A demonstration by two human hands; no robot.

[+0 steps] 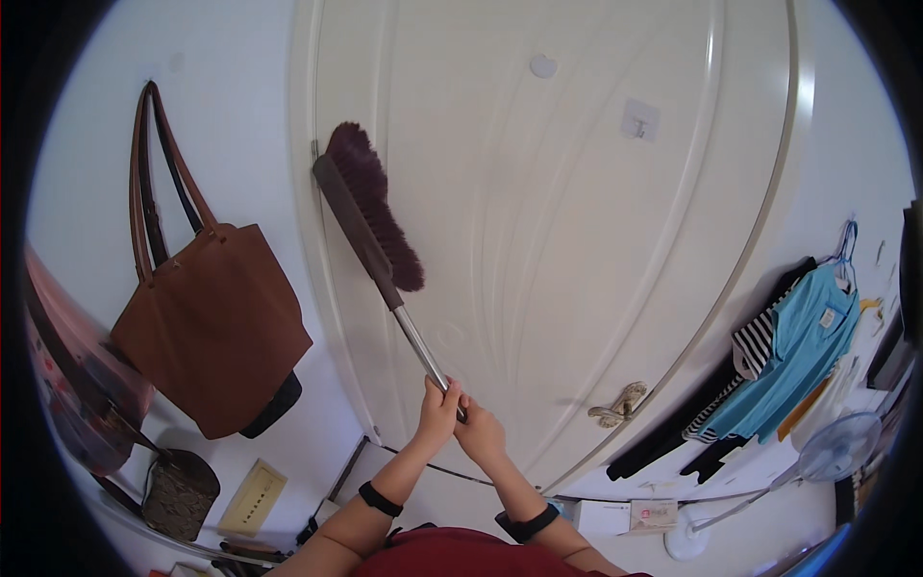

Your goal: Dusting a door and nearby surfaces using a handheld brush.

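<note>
A broom (361, 221) with soft dark purple bristles and a brown head is raised before a cream-white door (558, 240). Its metal handle slants down to the middle, where both hands grip it close together. My left hand (439, 412) is closed round the handle, and my right hand (478, 433) is closed round it just beside and below. The bristles face right, toward the door panel; whether they touch it I cannot tell. My forearms hide the lower end of the handle, and each wears a black band.
On the left wall hangs a brown tote bag (216, 332), with a dark patterned bag (180, 495) lower down. The door has a lever handle (618, 405) and a clear hook (639, 120). Clothes (784, 351) hang on the right, near a standing fan (838, 447) and boxes (630, 516).
</note>
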